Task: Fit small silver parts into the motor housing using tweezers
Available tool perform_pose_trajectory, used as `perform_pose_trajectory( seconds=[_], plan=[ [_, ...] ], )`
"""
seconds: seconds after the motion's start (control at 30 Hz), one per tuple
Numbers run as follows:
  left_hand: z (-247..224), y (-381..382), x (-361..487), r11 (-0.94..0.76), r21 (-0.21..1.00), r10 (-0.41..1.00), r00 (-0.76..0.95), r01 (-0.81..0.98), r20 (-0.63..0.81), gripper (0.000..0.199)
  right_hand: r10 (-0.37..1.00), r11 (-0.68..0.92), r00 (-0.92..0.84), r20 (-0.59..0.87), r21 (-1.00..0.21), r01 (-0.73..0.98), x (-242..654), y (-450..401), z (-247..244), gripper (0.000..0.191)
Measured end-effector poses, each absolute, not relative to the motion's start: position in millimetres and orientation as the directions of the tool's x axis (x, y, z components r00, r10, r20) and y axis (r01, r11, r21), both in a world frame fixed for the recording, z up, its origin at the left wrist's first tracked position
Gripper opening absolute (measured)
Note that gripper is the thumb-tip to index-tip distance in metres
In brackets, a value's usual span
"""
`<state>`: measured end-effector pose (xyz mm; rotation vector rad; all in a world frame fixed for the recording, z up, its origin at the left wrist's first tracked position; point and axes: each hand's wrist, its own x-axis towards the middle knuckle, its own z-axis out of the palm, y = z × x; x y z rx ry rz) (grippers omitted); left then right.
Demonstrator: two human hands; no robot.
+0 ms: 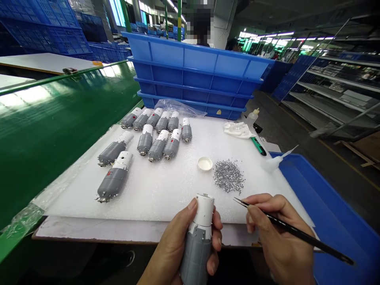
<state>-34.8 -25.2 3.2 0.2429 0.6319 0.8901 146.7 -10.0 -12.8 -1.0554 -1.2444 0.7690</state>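
Note:
My left hand (175, 237) is wrapped around a white-and-grey model spacecraft module (197, 247), its white end pointing up and away from me. Small pins stand on that white end. In my right hand (282, 237) is a pair of black tweezers (314, 240), pinched between thumb and fingers. The tweezer tips point left, apart from the module, just below a pile of tiny silver parts (228, 176). To the left of the pile sits a small round dish (204, 164) with whitish contents. Several similar modules (114, 178) lie on the white foam sheet (166, 186).
Stacked blue crates (196, 71) stand at the back of the table. A white cloth (237, 130), a green-handled cutter (258, 146) and a nozzle bottle (273, 162) lie on the right. A blue bin (335, 206) is beyond the right edge; a green conveyor (71, 107) runs along the left.

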Motion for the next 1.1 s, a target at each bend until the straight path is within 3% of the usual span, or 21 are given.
perform_pose_trajectory(
  seconds=[0.13, 0.27, 0.37, 0.63, 1.1],
  plan=[
    [4.9, -25.9, -30.6, 0.624, 0.432, 0.778, 0.466, -0.651, -0.421, 0.045, 0.923, 0.314, 0.16, 0.35, -0.925, 0.213, 163.1, -0.6, -17.3, 0.016],
    [6.7, -23.8, -27.8, 0.548, 0.607, 0.836, 0.346, -0.576, -0.426, 0.04, 0.931, 0.279, 0.132, 0.339, -0.898, 0.339, 181.8, 11.5, -20.9, 0.018],
    [5.1, -18.9, -24.3, 0.519, 0.665, 0.855, 0.32, -0.537, -0.408, 0.039, 0.937, 0.266, 0.112, 0.33, -0.884, 0.384, 189.4, 17.4, -23.9, 0.018],
    [-2.7, -15.0, -15.9, 0.506, 0.707, 0.861, 0.239, -0.494, -0.449, 0.052, 0.941, 0.304, 0.007, 0.339, -0.852, 0.426, 177.5, 24.8, -31.9, 0.012],
    [1.6, -18.0, -12.0, 0.521, 0.767, 0.852, 0.167, -0.375, -0.496, 0.032, 0.908, 0.376, 0.0, 0.42, -0.812, 0.446, 171.1, 19.0, -29.5, 0.014]
  ],
)
